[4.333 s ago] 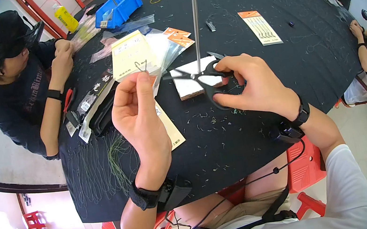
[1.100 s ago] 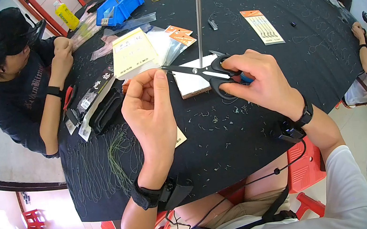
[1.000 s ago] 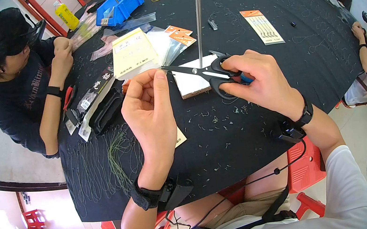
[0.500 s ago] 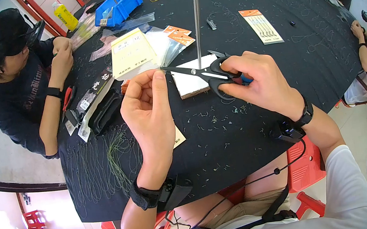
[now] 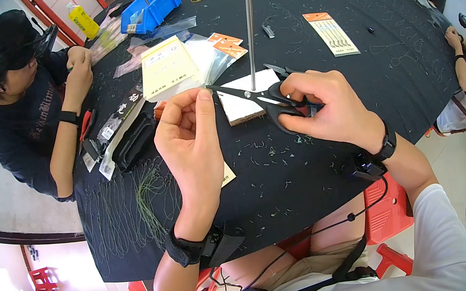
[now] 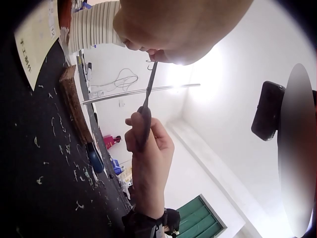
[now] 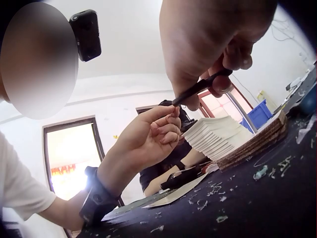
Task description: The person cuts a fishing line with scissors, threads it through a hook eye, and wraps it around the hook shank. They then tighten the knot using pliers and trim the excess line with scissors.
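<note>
In the head view, my left hand [image 5: 189, 143] is raised over the table, thumb and index finger pinching something tiny. The left wrist view shows small curved fishhooks [image 6: 150, 67] sticking out at those fingertips. My right hand [image 5: 332, 106] grips black scissors [image 5: 234, 91], thumb and fingers at the handle loops. The scissor tips meet the left fingertips, partly hiding what is pinched there. Below the scissors lies a thick block with a white top [image 5: 239, 108], and a thin metal rod [image 5: 250, 28] rises from it.
A stack of cream cards [image 5: 170, 67] lies beyond my left hand. Green line bundles [image 5: 144, 198] spread at the front left. A packet of hooks [image 5: 332, 37] lies right of the rod, and a blue bin [image 5: 156, 12] stands at the back. Seated people flank the table.
Since the oldest frame, my left hand has shifted right and the wide-open scissor blades have narrowed, with their tips brought to the left fingertips. In the last half second the handle loops spread slightly.
</note>
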Available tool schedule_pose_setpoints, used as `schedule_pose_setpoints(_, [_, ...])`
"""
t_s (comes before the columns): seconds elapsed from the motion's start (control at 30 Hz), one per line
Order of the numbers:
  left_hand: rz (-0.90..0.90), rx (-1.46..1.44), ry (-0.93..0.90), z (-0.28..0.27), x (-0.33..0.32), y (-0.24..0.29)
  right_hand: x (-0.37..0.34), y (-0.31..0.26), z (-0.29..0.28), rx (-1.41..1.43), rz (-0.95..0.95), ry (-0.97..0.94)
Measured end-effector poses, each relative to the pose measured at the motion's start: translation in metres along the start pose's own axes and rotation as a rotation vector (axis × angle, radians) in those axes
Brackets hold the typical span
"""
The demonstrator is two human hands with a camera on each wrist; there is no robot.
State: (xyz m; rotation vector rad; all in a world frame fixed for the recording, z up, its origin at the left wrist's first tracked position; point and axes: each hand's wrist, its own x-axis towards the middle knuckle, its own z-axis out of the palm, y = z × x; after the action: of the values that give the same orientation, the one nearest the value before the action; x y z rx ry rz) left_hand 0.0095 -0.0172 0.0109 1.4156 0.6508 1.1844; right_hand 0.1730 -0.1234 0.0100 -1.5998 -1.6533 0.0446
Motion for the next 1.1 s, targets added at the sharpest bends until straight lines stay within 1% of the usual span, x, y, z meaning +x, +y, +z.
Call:
schedule_pose_setpoints(0.17, [-0.019,0.010,-0.032,-0.0027,0.0001,0.0007,0.0001,-0.0017,0.0002,0.001,-0.002,-0.001])
schedule_pose_setpoints(0.43, [-0.006,0.001,-0.029,-0.0019,0.0003,-0.0003,-0.0001,-0.0017,-0.0003,-0.015,-0.002,-0.005])
schedule_pose_setpoints(0.8, [-0.001,0.018,-0.035,-0.0031,0.0008,-0.0025,-0.0002,0.0005,-0.0017,-0.094,-0.098,0.019])
schedule_pose_setpoints(1.1, [-0.007,0.015,-0.031,-0.0029,0.0007,-0.0023,0.0005,-0.0008,-0.0020,-0.118,-0.099,0.019])
